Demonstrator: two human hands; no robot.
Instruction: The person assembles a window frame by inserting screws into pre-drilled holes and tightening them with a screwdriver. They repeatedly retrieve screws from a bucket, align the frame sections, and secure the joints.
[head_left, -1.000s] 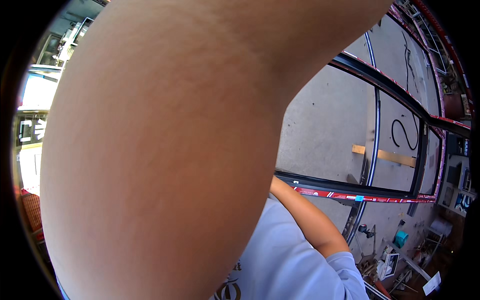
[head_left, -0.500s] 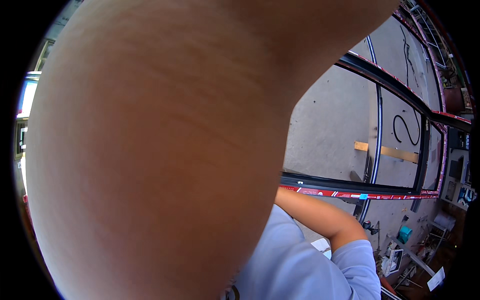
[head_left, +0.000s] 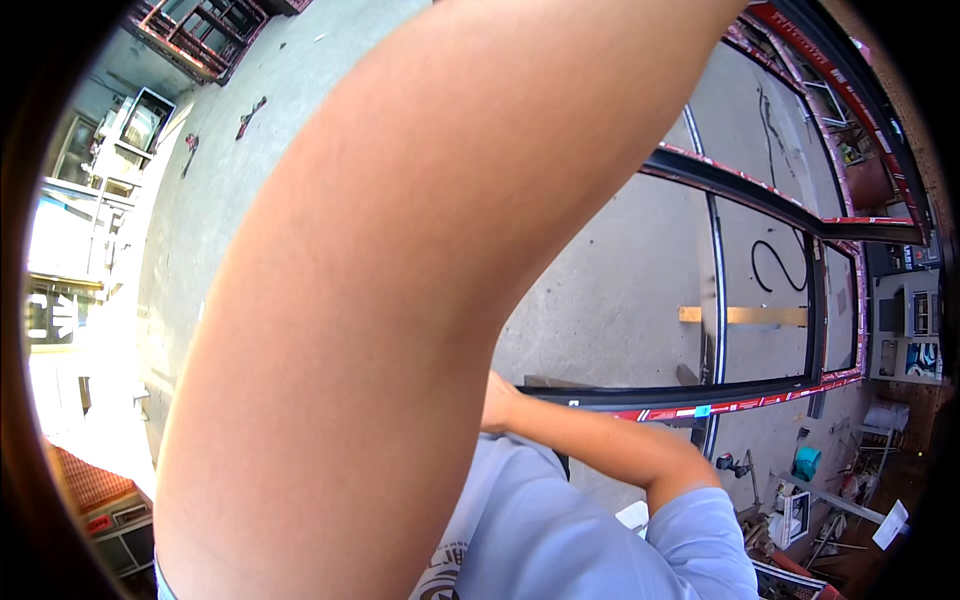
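Note:
My bare left arm (head_left: 370, 300) stretches across the picture from the lower left to the top right, very close to view. Its hand lies beyond the upper edge. From the lower right, my right forearm (head_left: 610, 437) bends back toward my body. Part of my right hand (head_left: 497, 405) shows beside the left corner of a large black window frame (head_left: 740, 393), but its fingers are hidden behind my left arm. Red and white protective film runs along the frame's edges. A black crossbar (head_left: 740, 190) divides it, and a dark film-covered profile (head_left: 885, 110) stands at the upper right.
Below the frame are a pale metal rail (head_left: 719, 280), a wooden strip (head_left: 750, 315) and a black cable (head_left: 762, 265) on the grey floor. Tools and a teal container (head_left: 806, 462) lie at the lower right. A film-wrapped frame stack (head_left: 195, 40) stands at the far left.
My left arm covers less of the picture, uncovering floor and items at the left. The view has shifted, and part of my right hand now shows. The window frame appears farther left.

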